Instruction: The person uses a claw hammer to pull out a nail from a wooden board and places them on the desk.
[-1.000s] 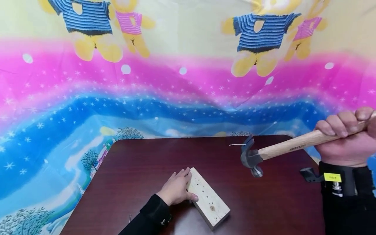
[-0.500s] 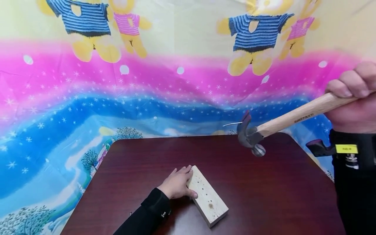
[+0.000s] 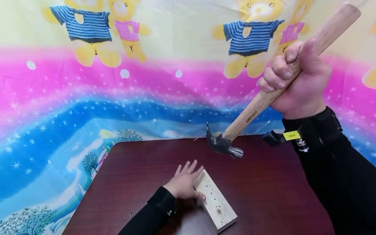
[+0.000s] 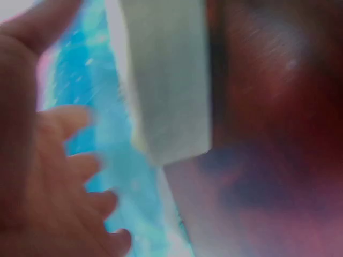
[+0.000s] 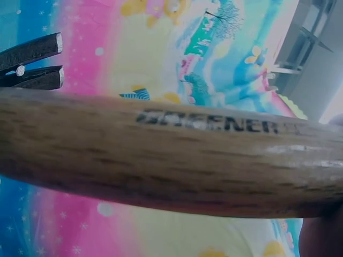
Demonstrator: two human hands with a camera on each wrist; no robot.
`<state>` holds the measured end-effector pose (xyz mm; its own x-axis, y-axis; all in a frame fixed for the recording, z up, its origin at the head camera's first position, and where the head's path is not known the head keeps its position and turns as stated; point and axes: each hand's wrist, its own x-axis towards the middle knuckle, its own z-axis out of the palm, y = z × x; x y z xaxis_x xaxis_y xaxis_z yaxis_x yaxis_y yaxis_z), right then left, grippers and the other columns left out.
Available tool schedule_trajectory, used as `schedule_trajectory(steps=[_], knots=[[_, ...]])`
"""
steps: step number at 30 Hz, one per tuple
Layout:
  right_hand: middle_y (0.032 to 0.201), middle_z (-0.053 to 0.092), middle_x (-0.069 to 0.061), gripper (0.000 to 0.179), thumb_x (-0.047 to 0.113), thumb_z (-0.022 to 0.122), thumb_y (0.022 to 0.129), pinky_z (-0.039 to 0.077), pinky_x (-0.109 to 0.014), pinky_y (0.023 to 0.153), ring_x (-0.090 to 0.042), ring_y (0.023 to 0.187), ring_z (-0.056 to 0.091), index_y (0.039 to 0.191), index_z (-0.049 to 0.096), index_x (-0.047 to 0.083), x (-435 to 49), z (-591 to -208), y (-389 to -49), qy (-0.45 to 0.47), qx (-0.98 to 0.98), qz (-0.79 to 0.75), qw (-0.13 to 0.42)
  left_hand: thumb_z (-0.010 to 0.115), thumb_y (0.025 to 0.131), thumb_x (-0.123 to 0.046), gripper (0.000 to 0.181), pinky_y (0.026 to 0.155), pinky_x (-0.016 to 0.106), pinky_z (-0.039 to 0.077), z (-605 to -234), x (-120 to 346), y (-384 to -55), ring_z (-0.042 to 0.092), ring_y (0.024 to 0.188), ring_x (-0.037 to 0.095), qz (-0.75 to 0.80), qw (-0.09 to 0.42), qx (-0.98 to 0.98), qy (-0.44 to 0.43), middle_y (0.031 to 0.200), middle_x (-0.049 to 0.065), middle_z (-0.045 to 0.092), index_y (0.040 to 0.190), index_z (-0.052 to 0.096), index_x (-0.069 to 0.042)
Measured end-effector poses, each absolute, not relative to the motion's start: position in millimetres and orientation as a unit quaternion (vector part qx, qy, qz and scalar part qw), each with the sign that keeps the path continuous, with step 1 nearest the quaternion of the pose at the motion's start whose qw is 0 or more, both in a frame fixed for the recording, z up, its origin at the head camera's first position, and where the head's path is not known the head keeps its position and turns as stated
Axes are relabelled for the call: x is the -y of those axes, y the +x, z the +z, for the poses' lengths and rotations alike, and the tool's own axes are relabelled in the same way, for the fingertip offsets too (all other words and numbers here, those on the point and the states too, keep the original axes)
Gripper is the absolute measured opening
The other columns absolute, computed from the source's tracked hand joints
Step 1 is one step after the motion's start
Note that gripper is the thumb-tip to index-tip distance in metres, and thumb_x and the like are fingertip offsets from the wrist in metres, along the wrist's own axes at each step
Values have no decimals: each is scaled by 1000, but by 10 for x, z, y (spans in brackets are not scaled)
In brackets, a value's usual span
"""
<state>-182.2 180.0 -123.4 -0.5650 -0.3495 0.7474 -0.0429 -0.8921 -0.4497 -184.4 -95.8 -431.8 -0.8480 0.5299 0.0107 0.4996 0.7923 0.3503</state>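
While the left edge of the desk (image 3: pixel 100 195) slants down beside a patterned cloth (image 3: pixel 161 81), a small metal piece (image 3: pixel 130 216) shows just beside the left sleeve (image 3: pixel 151 212). Next comes the left hand (image 3: pixel 185 184) at the far part of the wooden block (image 3: pixel 215 202), fingers straight and spread, thumb over the long left edge; I cannot tell whether it touches. The block lies flat and slanted, desk surface spreading from its right side toward the right sleeve (image 3: pixel 329 176). Raised well apart from the block, the hammer (image 3: pixel 254 111) tilts head-down, a thin nail (image 3: pixel 199 137) jutting left from its claw. The right hand (image 3: pixel 302 81) grips mid-handle, fingers curled round it, forearm slanting up from lower right.
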Motion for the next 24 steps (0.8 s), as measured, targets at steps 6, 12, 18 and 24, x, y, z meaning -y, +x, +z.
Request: schedule_trajectory(steps=[6, 12, 18, 24], knots=[[57, 36, -12, 34, 18, 66, 93, 27, -39, 47, -26, 47, 35, 79, 45, -4, -1749, -1311, -1811, -459, -240, -851, 90, 71, 77, -71, 120, 115, 56, 20, -3784, 1130, -1828, -5, 150, 21, 404, -17, -865, 297, 165, -7, -14, 159, -8, -33], [58, 34, -11, 34, 20, 65, 95, 24, -39, 47, -26, 48, 33, 80, 45, -4, -1729, -1345, -1822, -465, -253, -844, 88, 57, 76, -83, 115, 115, 56, 19, -3321, 1150, -1668, 1, 149, 10, 450, -44, -823, 344, 164, -16, -3, 159, -8, -36], [59, 34, -11, 32, 20, 61, 98, 27, -39, 50, -26, 50, 34, 82, 44, -3, -1723, -1428, -1845, -473, -270, -833, 93, 59, 83, -73, 112, 116, 51, 21, -3143, 1099, -1537, 7, 149, 10, 451, -93, -804, 376, 164, -17, 12, 159, -11, -29], [61, 34, -10, 32, 20, 58, 99, 27, -38, 51, -25, 51, 34, 82, 43, -2, -1756, -1497, -1861, -474, -278, -831, 90, 62, 87, -64, 107, 114, 37, 28, -3108, 1036, -1482, 24, 146, 11, 463, -117, -787, 390, 160, -12, 27, 160, 2, -15]])
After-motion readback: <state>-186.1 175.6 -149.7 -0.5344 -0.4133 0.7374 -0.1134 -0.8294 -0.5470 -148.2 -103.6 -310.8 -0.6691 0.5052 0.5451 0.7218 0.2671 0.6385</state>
